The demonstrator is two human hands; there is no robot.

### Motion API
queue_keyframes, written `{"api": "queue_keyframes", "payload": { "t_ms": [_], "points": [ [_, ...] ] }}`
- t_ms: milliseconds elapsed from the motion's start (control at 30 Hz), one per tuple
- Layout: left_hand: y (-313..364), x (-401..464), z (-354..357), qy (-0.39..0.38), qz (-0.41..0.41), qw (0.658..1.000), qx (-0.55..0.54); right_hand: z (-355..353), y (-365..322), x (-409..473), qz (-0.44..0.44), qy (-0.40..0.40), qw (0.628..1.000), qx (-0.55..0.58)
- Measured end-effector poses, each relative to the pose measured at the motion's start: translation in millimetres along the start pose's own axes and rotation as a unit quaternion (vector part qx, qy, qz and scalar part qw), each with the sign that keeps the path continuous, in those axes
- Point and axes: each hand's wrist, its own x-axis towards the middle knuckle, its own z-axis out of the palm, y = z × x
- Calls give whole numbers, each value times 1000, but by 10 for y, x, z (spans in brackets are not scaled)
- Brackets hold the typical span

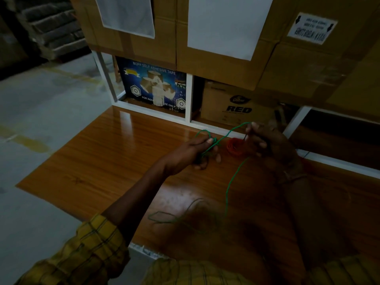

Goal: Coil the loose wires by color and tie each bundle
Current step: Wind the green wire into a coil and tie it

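My left hand [197,151] grips a small green wire coil [213,144] above the wooden table [115,161]. A strand of the green wire [232,131] runs up and right from the coil to my right hand [267,140], which pinches it near its fingertips. More loose green wire [228,186] trails down toward me and lies tangled on the table [176,219] near the front edge. A coiled red wire bundle [234,148] rests on the table between my two hands.
Cardboard boxes [216,58] are stacked on a white shelf frame [189,99] behind the table. A blue adhesive-tape carton [152,85] and a brown box marked RED [238,105] stand under it. Grey floor [41,112] lies to the left. The lighting is dim.
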Motion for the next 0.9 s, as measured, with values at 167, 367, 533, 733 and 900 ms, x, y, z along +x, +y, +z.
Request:
{"api": "queue_keyframes", "payload": {
  "t_ms": [167,367,533,733,900],
  "points": [
    [-7,-64,66,-69,23,987,-146,-64,208,290,18,111,987,-112],
    [150,-61,101,-36,61,947,-312,216,692,93,125,124,954,-241],
    [201,50,40,36,92,941,-325,556,876,-174,153,30,950,-271],
    [62,185,27,223,76,972,-7,752,459,-423,167,-126,942,-262],
    [-18,213,-5,184,68,963,183,600,60,-464,87,-116,945,-292]
  ]
}}
